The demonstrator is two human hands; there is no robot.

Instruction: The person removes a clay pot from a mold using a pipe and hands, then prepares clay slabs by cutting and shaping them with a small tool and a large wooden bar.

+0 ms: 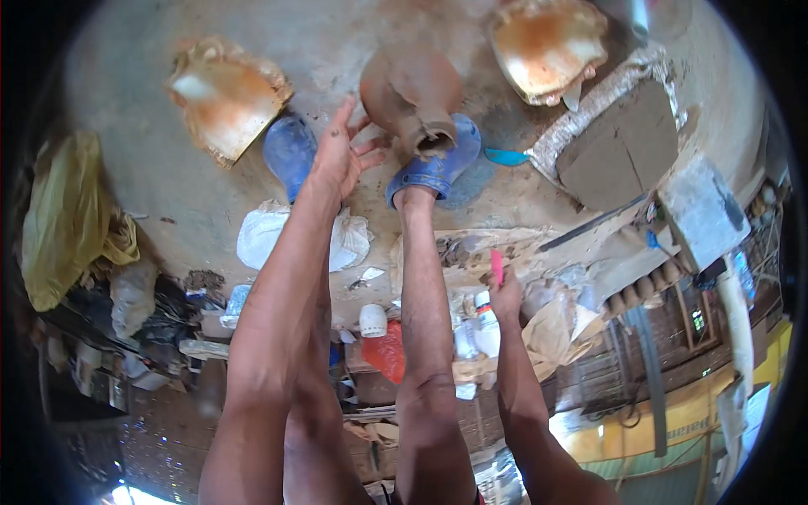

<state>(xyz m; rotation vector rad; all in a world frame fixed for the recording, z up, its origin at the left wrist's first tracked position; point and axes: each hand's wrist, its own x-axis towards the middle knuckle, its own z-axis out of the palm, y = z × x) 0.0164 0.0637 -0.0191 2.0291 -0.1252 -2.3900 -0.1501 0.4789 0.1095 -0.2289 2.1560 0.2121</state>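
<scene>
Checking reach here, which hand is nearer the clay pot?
Left. The left hand is open just beside the clay pot; the right hand is farther off, holding a pink tool.

An open left hand (341, 156) is seen beside a clay pot (412, 97); a red tool (497, 268) is gripped by the right hand (507, 296).

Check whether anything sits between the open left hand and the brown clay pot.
Nothing visible does. The left hand hangs open beside the brown clay pot, bare concrete floor between them. The right hand grips a red tool, well away.
</scene>
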